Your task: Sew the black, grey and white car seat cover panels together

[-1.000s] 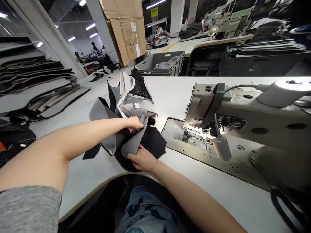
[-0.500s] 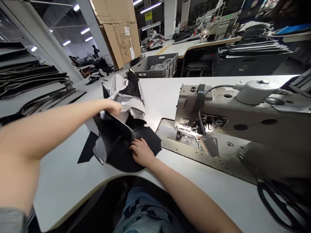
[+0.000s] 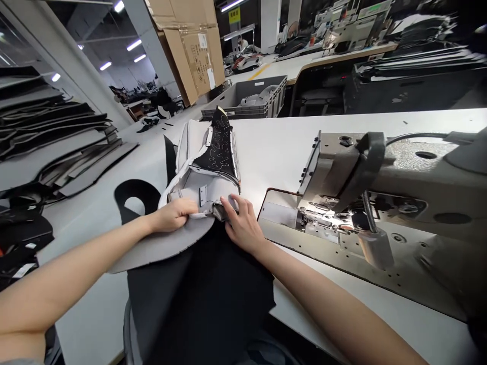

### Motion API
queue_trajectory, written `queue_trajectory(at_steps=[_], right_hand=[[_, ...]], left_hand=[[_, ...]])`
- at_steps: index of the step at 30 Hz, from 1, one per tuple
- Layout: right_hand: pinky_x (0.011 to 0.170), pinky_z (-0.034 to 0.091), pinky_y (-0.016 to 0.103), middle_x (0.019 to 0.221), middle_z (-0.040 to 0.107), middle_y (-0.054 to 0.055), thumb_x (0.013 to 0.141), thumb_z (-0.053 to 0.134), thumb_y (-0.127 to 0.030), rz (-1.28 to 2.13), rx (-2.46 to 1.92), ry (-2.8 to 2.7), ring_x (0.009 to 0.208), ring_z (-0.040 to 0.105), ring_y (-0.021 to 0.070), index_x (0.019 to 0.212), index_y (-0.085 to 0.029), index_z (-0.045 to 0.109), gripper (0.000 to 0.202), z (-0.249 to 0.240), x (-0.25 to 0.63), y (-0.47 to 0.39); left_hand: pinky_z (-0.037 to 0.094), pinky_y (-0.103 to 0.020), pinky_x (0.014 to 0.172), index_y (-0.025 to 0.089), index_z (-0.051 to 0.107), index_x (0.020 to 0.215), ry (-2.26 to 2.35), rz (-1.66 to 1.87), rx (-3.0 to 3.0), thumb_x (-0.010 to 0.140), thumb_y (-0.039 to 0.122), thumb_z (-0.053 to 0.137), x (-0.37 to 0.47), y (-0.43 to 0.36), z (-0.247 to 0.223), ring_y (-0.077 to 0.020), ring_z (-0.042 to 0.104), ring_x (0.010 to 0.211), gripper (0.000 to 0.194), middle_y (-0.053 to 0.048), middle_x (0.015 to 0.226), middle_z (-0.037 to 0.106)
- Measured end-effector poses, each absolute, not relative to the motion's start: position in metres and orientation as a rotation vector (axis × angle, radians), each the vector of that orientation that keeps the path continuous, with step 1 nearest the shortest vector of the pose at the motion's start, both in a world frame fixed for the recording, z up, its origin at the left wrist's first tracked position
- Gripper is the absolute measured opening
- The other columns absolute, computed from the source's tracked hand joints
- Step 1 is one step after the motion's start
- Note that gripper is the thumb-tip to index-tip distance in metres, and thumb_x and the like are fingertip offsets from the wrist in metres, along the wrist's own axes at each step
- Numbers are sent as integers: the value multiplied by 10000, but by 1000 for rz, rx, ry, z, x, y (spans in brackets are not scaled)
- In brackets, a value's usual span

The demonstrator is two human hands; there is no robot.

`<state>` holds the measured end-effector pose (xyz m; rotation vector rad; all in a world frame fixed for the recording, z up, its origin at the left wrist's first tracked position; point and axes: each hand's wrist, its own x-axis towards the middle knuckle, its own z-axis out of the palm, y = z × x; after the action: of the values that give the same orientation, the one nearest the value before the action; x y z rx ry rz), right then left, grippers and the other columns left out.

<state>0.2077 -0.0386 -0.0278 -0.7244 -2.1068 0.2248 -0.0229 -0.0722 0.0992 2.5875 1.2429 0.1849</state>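
A sewn piece of light grey and black fabric (image 3: 205, 182) lies on the white table, with a stitched black panel (image 3: 220, 147) at its far end. My left hand (image 3: 175, 214) is closed on its near left edge, fingers curled round the grey material. My right hand (image 3: 243, 223) rests on its near right edge, fingers apart, the tips touching the fabric. A large black sheet (image 3: 205, 294) hangs from the piece over the table's front edge. Right of my right hand stands a sewing machine (image 3: 380, 177), its lamp lit over the needle plate.
Stacked dark and grey panels (image 3: 57, 137) stand at the left. A black cut piece (image 3: 131, 195) lies left of the fabric. Behind the white table (image 3: 289, 147) are a grey crate (image 3: 251, 106) and a cardboard box (image 3: 194, 56).
The fabric has been opened out and drawn nearer, its black sheet now over the table edge. My left hand has moved down, my right hand up and right. The view has shifted.
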Motion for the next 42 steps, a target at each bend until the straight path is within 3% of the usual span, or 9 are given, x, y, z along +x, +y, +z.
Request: queue_trajectory(at_steps=[5,11,18,24,30,33,35,38,42], right_hand=[[836,538,356,1191,421,118,859,474,-129,352,-548,-2060,1029,521,214,1497,-272,122,743,-40,213,-26],[909,448,442,1148,532,124,793,487,-99,248,-736,-2194,1061,501,280,1286,-208,547,508,-20,215,-23],[641,476,290,697,590,10,852,500,-428,1345,-729,-1779,677,568,172,799,-199,674,292,-29,211,0],[502,430,233,633,545,-32,882,428,-462,1496,-786,-1576,540,521,127,1086,-203,518,342,-39,204,-3],[414,329,219,486,335,-98,880,445,-416,1404,-941,-1520,394,353,110,1011,-229,480,231,-41,205,2],[566,463,293,596,461,-38,881,444,-335,1255,-1043,-1527,544,496,159,989,-224,525,175,-31,215,-11],[814,485,396,905,584,65,879,435,-257,998,-1076,-1626,869,578,224,1051,-218,565,219,-20,225,-34],[1059,336,462,1330,470,120,891,457,-211,505,-873,-2056,1274,403,283,1229,-245,559,355,-9,231,-79],[1138,152,561,1517,278,167,881,566,-398,317,-800,-2435,1415,185,345,1404,-179,413,588,-26,223,-95]], left_hand=[[346,-234,514,162,502,588,1510,345,1916,645,203,363,-54,-67,95,-120,438,535,156,4,555,484],[322,-234,512,166,480,532,1580,218,1854,606,251,366,-53,-58,90,-111,403,521,161,11,522,454],[414,-268,589,187,540,584,1824,171,2328,689,187,363,-52,-58,87,-149,500,573,206,-7,559,535],[470,-358,866,190,656,1023,1733,176,3125,845,165,452,-36,-88,58,-216,623,924,272,-77,951,696],[206,-584,1119,224,443,1396,1779,-137,3095,815,264,603,-12,-115,62,-349,416,1304,604,-120,1379,514],[260,-591,1089,271,458,1389,1845,-178,3013,801,84,522,-13,-106,61,-336,456,1277,620,-88,1360,540],[365,-531,1029,250,504,1356,1808,-123,2994,807,56,467,-17,-95,58,-307,537,1198,583,-82,1313,582],[445,-444,937,195,590,1270,1697,44,2991,825,87,417,-23,-76,54,-271,593,1132,489,-79,1261,621],[461,-375,898,208,667,1150,1610,263,2887,838,153,374,-25,-57,63,-222,632,1081,431,-52,1167,677]])
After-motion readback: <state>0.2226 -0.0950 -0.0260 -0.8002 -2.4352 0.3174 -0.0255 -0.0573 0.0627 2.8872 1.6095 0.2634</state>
